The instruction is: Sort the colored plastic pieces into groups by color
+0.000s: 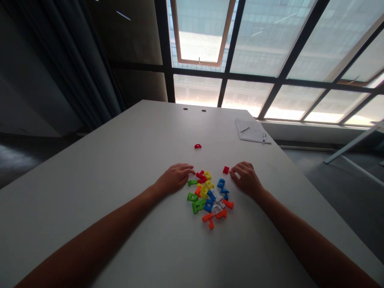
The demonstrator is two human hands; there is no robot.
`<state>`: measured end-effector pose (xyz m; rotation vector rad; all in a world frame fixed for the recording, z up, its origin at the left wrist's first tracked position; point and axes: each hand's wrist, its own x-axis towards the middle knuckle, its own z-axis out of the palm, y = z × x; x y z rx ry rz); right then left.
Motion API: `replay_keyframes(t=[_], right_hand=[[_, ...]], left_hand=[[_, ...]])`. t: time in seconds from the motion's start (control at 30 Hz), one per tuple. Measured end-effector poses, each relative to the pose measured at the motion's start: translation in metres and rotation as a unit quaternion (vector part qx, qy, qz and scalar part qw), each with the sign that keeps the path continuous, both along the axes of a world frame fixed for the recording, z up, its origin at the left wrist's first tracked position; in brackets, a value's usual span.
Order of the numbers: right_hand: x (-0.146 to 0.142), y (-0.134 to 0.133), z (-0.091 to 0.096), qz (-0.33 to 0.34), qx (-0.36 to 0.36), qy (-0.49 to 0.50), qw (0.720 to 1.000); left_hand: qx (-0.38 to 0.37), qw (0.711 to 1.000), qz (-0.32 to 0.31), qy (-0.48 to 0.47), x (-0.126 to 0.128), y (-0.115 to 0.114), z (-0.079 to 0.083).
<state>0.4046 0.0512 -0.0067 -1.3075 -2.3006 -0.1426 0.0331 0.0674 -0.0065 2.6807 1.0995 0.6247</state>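
A heap of small plastic letter-like pieces (210, 196) in red, yellow, green, blue, white and orange lies on the white table (120, 168) between my hands. My left hand (175, 179) rests palm down at the heap's left edge, fingers stretched toward a red piece (200, 175). My right hand (246, 178) lies at the heap's right, fingers curled loosely, fingertips next to a separate red piece (226, 170). Neither hand holds anything. Another red piece (197, 146) sits alone farther back.
Sheets of paper with a pen (252, 131) lie at the table's far right corner. Two cable holes (194, 109) are near the far edge. Large windows (255, 48) stand behind the table, and a dark curtain (75, 60) hangs at the left.
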Motion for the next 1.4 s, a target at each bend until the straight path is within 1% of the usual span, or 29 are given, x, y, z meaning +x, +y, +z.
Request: replay_keyframes(t=[0.1, 0.17, 0.3, 0.43, 0.6, 0.7, 0.83, 0.9, 0.97, 1.07, 1.13, 1.27, 1.4], right_hand=[[-0.002, 0.001, -0.002, 0.019, -0.043, -0.05, 0.998], [-0.002, 0.002, -0.005, 0.026, -0.055, -0.061, 0.996], [-0.001, 0.003, -0.007, 0.026, -0.057, -0.038, 0.997], [-0.001, 0.001, -0.003, 0.048, -0.052, -0.01, 0.997], [-0.01, -0.008, 0.007, 0.12, -0.063, 0.01, 0.991], [-0.024, -0.017, 0.011, 0.169, -0.098, -0.008, 0.981], [-0.041, -0.024, 0.013, 0.208, -0.142, -0.031, 0.967], [-0.045, -0.025, 0.015, 0.228, -0.15, -0.013, 0.962], [-0.046, -0.025, 0.017, 0.242, -0.148, 0.029, 0.958], [-0.046, -0.026, 0.02, 0.239, -0.138, 0.08, 0.958], [-0.046, -0.027, 0.021, 0.233, -0.132, 0.08, 0.96], [-0.05, -0.027, 0.021, 0.232, -0.134, 0.026, 0.963], [-0.056, -0.022, 0.02, 0.231, -0.167, -0.021, 0.958]], left_hand=[[-0.001, 1.0, 0.0, 0.0, 0.0, 0.0, 0.0], [-0.005, 1.0, 0.0, 0.003, 0.0, 0.0, 0.001], [-0.008, 1.0, 0.001, 0.005, 0.0, 0.0, 0.0], [-0.008, 1.0, 0.0, 0.009, 0.0, 0.001, 0.0], [-0.013, 1.0, 0.006, 0.009, 0.0, 0.0, 0.001], [-0.013, 1.0, 0.008, 0.005, 0.001, -0.002, 0.003], [-0.008, 1.0, 0.006, -0.006, 0.002, -0.002, 0.004], [-0.007, 1.0, 0.007, -0.008, 0.002, -0.001, 0.003], [-0.005, 1.0, 0.01, -0.006, 0.002, -0.001, 0.001], [0.007, 1.0, 0.008, 0.01, 0.001, 0.0, -0.001], [0.013, 0.999, 0.003, 0.029, 0.0, 0.0, -0.003], [0.015, 0.999, 0.0, 0.043, -0.001, 0.001, -0.005], [0.018, 0.999, -0.008, 0.039, 0.001, 0.0, -0.004]])
